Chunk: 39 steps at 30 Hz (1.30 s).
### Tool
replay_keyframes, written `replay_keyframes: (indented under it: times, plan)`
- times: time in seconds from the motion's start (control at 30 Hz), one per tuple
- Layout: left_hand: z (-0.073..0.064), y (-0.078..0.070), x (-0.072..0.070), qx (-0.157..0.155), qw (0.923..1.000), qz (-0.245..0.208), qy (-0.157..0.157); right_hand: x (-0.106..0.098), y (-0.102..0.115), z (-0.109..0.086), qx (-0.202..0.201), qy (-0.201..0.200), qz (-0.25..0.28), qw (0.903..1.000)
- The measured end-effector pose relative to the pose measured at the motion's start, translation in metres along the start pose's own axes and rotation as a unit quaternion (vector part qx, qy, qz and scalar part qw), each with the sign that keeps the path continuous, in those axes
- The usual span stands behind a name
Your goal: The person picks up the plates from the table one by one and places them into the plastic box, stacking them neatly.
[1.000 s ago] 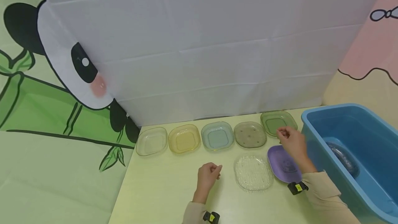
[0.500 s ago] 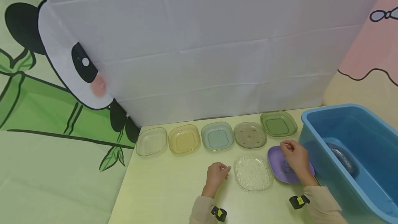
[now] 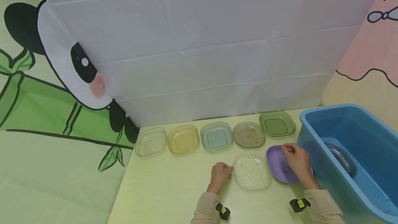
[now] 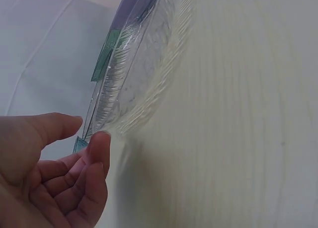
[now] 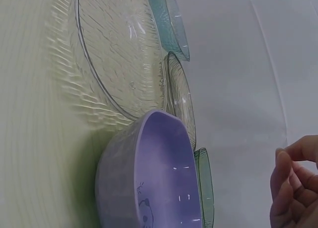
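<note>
My left hand (image 3: 221, 176) is just left of the clear ribbed plate (image 3: 252, 174), fingers loosely curled, fingertips close to its rim. In the left wrist view, thumb and forefinger stand apart with nothing gripped, and the clear plate (image 4: 144, 64) lies beyond them. Over the purple plate (image 3: 280, 163) hovers my right hand (image 3: 297, 160), its fingers loosely bent and holding nothing. The right wrist view shows that hand (image 5: 298, 183) raised above the deep-sided purple plate (image 5: 159, 168). Part of the purple plate is hidden by the right hand in the head view.
Along the back lie a clear plate (image 3: 150, 142), a yellow plate (image 3: 183, 139), a blue plate (image 3: 216, 136), a grey-brown plate (image 3: 249, 135) and a green plate (image 3: 277, 123). At the right stands a large blue tub (image 3: 323, 155) with a dark shiny object (image 3: 341, 158) inside.
My left hand has moved right, up to the clear ribbed plate. My right hand has drawn back from the green plate and now hangs over the purple plate.
</note>
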<state>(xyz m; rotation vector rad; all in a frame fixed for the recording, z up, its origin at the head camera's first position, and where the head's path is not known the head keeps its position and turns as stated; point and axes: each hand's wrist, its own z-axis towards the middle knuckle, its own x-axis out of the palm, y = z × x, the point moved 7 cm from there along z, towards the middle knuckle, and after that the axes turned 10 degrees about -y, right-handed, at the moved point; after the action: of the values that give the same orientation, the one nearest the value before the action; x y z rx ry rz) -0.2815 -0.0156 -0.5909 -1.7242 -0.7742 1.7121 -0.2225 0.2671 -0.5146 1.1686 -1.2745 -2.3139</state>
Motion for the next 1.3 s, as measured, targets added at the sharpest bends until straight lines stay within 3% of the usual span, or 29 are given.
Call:
replay_keyframes:
  times: [0.2, 0.73, 0.93, 1.3]
  plan:
    - [-0.003, 0.000, 0.009, -0.010, 0.9999, 0.007, 0.010, 0.000, -0.003, -0.001, 0.011, 0.008, -0.001, 0.9999]
    - [-0.008, -0.005, 0.010, 0.023, 0.9997, 0.003, -0.001, 0.001, -0.009, -0.001, 0.027, 0.018, -0.006, 0.9995]
    - [-0.011, -0.006, 0.007, 0.044, 0.9989, 0.006, -0.016, 0.002, -0.011, -0.001, 0.025, 0.016, -0.012, 0.9995]
    - [-0.011, -0.005, -0.005, 0.049, 0.9986, 0.001, -0.019, 0.003, -0.016, -0.003, 0.027, 0.019, -0.019, 0.9993]
